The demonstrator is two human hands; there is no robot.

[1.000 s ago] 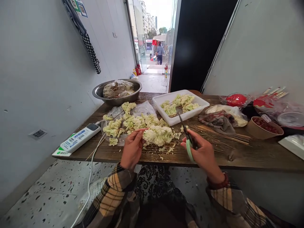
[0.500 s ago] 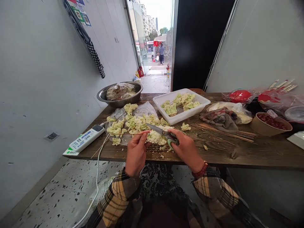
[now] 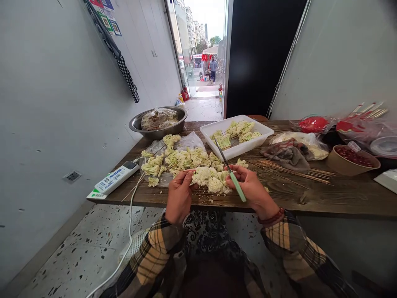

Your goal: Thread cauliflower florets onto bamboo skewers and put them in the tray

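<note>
My left hand (image 3: 180,196) is closed in a pinch round a thin wooden skewer (image 3: 176,168), whose end sticks out to the left. Green-handled scissors (image 3: 236,187) rest in my right hand (image 3: 252,189), turned edge-on with the blades pointing up and away. The right fingertips also touch the cauliflower florets (image 3: 214,183) between my hands; whether these florets are on the skewer I cannot tell. Behind them a heap of cut cauliflower (image 3: 186,159) lies on a clear plastic bag (image 3: 192,141). Small crumbs are scattered below my hands.
A white tray (image 3: 267,131) holds more cauliflower. Behind on the left is a steel basin (image 3: 136,124) with a bagged bundle. At right lie loose skewers (image 3: 297,170), a cloth (image 3: 287,153) and a paper bowl (image 3: 347,165). A power strip (image 3: 114,180) trails its cable leftward.
The scissors have swung from lying across the cauliflower, blades pointing left, to standing edge-on with blades up. My right fingers have moved onto the florets. The left hand stays nearly in place.
</note>
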